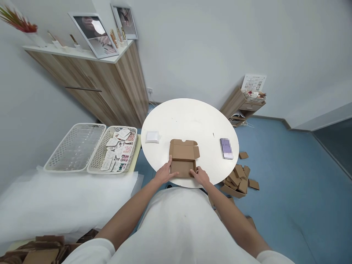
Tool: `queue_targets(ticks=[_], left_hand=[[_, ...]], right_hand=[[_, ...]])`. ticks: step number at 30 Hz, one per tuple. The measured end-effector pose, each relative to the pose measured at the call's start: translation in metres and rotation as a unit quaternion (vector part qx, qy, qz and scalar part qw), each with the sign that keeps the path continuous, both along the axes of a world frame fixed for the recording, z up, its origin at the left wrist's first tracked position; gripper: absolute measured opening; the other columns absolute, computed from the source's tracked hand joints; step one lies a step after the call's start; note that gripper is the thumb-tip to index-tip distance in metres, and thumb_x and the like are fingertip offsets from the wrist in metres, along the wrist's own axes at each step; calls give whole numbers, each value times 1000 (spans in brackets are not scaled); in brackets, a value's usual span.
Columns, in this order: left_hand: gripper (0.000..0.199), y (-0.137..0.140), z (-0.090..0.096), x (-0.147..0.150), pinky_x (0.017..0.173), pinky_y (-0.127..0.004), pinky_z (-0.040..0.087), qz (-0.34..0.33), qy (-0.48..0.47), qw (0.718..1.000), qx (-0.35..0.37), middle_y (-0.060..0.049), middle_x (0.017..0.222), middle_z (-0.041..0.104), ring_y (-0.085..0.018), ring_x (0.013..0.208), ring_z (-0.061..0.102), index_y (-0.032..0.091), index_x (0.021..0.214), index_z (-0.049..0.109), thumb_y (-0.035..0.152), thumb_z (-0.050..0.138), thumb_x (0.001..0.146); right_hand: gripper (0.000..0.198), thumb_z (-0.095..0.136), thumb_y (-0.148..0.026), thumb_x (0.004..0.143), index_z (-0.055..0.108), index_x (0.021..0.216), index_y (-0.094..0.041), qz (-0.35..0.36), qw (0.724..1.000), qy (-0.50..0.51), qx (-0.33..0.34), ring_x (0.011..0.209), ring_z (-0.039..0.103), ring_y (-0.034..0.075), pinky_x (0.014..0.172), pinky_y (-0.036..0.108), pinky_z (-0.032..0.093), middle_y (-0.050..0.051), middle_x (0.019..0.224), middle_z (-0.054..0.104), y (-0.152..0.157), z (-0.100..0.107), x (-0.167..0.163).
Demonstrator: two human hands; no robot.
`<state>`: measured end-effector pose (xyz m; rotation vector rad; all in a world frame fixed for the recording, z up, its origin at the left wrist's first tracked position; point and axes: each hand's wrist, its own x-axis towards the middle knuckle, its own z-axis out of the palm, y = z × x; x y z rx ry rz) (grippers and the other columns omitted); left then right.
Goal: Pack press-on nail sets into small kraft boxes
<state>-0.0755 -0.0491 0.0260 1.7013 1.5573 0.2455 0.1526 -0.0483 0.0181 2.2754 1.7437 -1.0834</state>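
A small brown cardboard box [182, 168] stands near the front edge of the round white table [189, 117]. Its lid, with side flaps, is folded back away from me, and the shallow inside shows nothing in it. At the left wall my left hand [165, 173] grips the box, thumb reaching over the inside. My right hand [201, 176] holds the front right corner, its thumb inside the wall. Some fingers of both hands are hidden by the box. To the left on the table lies a stack of white sheets or pouches [152, 137].
Purple packets [226, 148], partly pixelated, lie at the table's right. Left of the table are a white basket [93, 161] of nail-design cards and another basket [49, 161] of clear plastic pieces. Flattened boxes [233, 179] pile on the floor at right. A wooden cabinet [129, 77] stands behind.
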Motion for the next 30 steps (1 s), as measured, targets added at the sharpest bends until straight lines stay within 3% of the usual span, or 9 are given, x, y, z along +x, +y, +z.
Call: queue_targets(ticks=[3, 7, 10, 16, 23, 30], left_hand=[[83, -7, -5, 0, 79, -29, 39, 47, -36, 998, -14, -11, 123, 47, -23, 102, 51, 22, 137, 4, 58, 43, 74], [61, -10, -14, 1, 82, -29, 40, 125, -84, 988, -31, -12, 119, 51, -19, 94, 55, 15, 130, 31, 52, 32, 82], [54, -9, -16, 7, 84, -30, 40, 129, -107, 985, -23, -11, 114, 54, -19, 96, 54, 13, 122, 42, 49, 30, 83], [50, -1, -15, 42, 83, -28, 42, 100, -125, 987, -12, -8, 109, 56, -17, 93, 55, 18, 122, 41, 48, 35, 82], [53, 27, -15, 85, 84, -27, 43, 155, -156, 972, -87, -9, 126, 46, -18, 107, 49, 18, 131, 30, 46, 29, 85], [60, 51, -15, 112, 88, -30, 42, 220, -251, 937, -101, -7, 137, 33, -22, 119, 38, 20, 134, 24, 52, 31, 83]], right_hand=[[56, 35, -60, 75, 40, 114, -20, -16, 997, 70, 10, 78, 57, 19, 64, 29, 41, 6, 89, 60, -8, 2, 9], [60, 32, -58, 77, 30, 125, -21, -63, 981, 185, 0, 68, 57, 15, 54, 27, 44, 8, 104, 54, -15, 4, 22], [57, 32, -55, 79, 30, 125, -23, -71, 963, 261, -2, 67, 57, 13, 56, 26, 46, 8, 111, 49, -15, 5, 28], [58, 44, -50, 76, 35, 125, -21, -31, 948, 314, 35, 69, 55, 14, 62, 30, 47, 8, 106, 50, -7, 7, 43], [56, 45, -46, 76, 37, 125, -21, -50, 939, 328, 87, 84, 53, 18, 72, 32, 47, 8, 108, 51, 12, 2, 79], [64, 49, -47, 74, 30, 129, -22, -63, 929, 356, 76, 82, 54, 17, 79, 36, 46, 9, 114, 45, 41, -9, 95]])
